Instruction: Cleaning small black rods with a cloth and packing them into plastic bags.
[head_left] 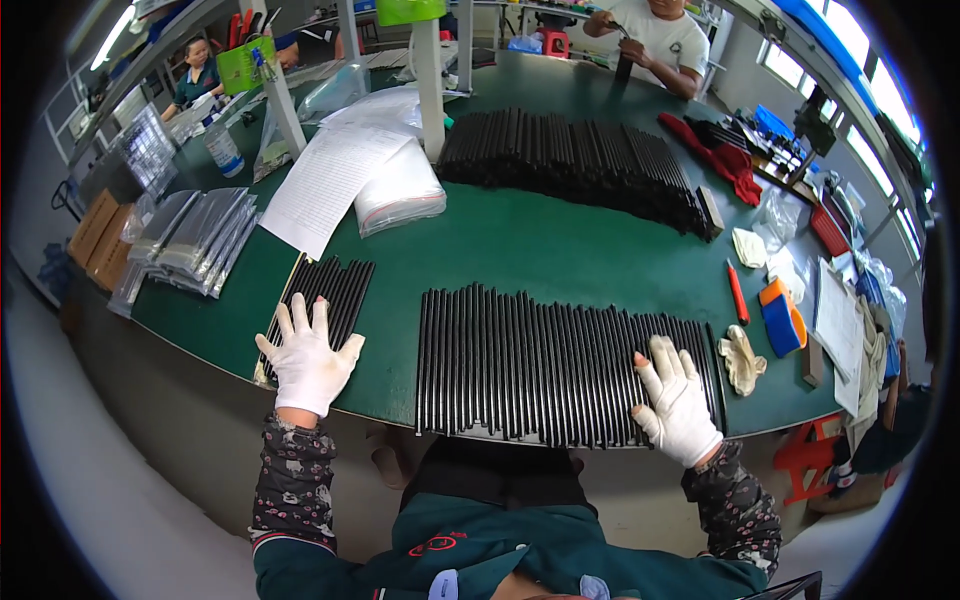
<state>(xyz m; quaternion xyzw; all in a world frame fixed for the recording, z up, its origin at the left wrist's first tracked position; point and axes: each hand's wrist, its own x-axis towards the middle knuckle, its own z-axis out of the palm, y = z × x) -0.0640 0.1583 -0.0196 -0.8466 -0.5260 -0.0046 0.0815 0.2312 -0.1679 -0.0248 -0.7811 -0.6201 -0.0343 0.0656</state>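
Note:
Both my hands wear white gloves with some fingertips bare. My left hand (310, 362) lies with spread fingers on a small group of black rods (343, 290) at the table's left front edge. On the right end of a wide row of black rods (520, 370), my right hand (676, 402) rests flat, fingers stretched out. The rods lie side by side, pointing away from me, their near ends along the front edge. One rod (717, 375) sits slightly apart at the row's right end. Neither hand grips anything.
A large pile of black rods (570, 160) lies farther back. Left are bagged parts (200, 235), a paper sheet (335, 180) and a white packet (402, 190). Right are a red marker (737, 292), an orange-and-blue tape roll (783, 316) and a crumpled glove (741, 360). A person (660, 45) works across the table.

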